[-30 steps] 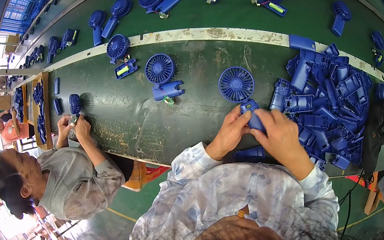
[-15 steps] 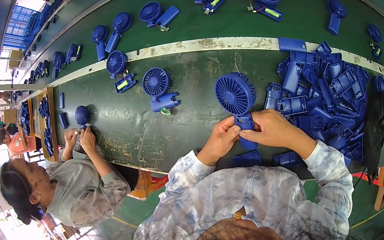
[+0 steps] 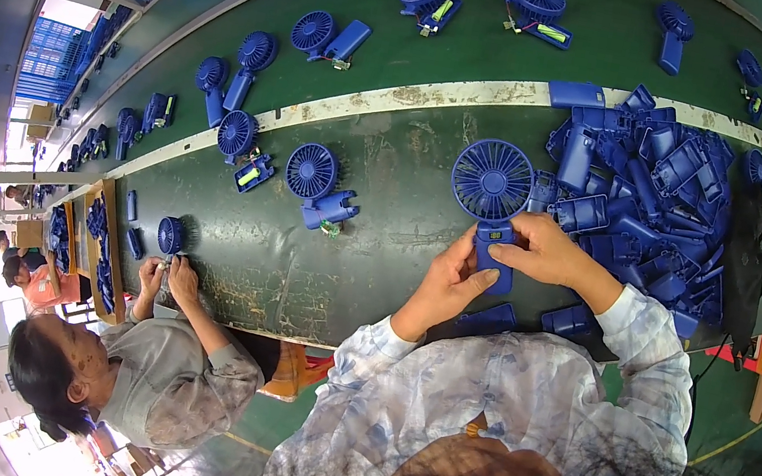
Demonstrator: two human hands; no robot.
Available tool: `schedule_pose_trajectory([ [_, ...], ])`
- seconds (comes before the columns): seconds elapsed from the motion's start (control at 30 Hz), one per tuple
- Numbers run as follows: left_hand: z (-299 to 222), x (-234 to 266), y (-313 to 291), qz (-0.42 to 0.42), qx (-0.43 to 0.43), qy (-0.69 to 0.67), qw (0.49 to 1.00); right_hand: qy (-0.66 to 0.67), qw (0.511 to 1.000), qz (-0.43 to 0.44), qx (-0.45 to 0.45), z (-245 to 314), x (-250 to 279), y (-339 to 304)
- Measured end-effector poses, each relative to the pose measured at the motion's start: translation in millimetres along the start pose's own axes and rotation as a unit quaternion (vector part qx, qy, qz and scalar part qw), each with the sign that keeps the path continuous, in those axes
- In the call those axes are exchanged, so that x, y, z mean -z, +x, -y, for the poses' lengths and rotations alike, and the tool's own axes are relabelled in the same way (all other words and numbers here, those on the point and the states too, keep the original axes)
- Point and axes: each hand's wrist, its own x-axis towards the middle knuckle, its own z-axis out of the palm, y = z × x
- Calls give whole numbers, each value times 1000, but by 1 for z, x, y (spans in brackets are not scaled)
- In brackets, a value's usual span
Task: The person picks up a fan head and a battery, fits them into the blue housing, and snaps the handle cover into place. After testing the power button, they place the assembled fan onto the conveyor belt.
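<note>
Between my two hands I hold a blue handheld fan (image 3: pixel 492 182), its round grille up and its handle toward me. My left hand (image 3: pixel 445 282) wraps the left side of the handle, thumb on its front. From the right, my right hand (image 3: pixel 552 254) grips the handle near the neck, with its thumb pressed on the front below a small dark window. Right beside it lies a big heap of blue plastic casing halves (image 3: pixel 657 183). Two loose casings, one a blue shell (image 3: pixel 569 320), rest close to my right forearm.
On the bench at left sit a fan with an opened handle (image 3: pixel 310 172) and another with a green-yellow cell (image 3: pixel 252 174). Beyond the white ledge (image 3: pixel 404 101), several fans stand on a green belt. A co-worker (image 3: pixel 168 364) handles a fan at left. A black bag (image 3: pixel 748 259) hangs at right.
The fan has turned so its grille and handle front face up more squarely. My right thumb now lies on the handle's front. Fans on the belt appear shifted slightly right.
</note>
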Motion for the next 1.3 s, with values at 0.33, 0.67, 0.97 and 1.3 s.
schedule_pose_trajectory([
  [0.33, -10, -3, 10, 22, 19, -39, 999, 68, 997, 11, -29, -5, 4, 5],
  [0.67, -12, 29, 57, -161, -45, -47, 985, 207, 976, -56, -42, 7, 5, 102],
  [0.97, 24, 29, 64, -189, -158, 250, 936, -236, 943, -229, -59, 24, 44, 278],
  [1.3, 29, 37, 59, -197, -135, 225, 945, -541, 829, -139, -29, 40, 66, 291],
])
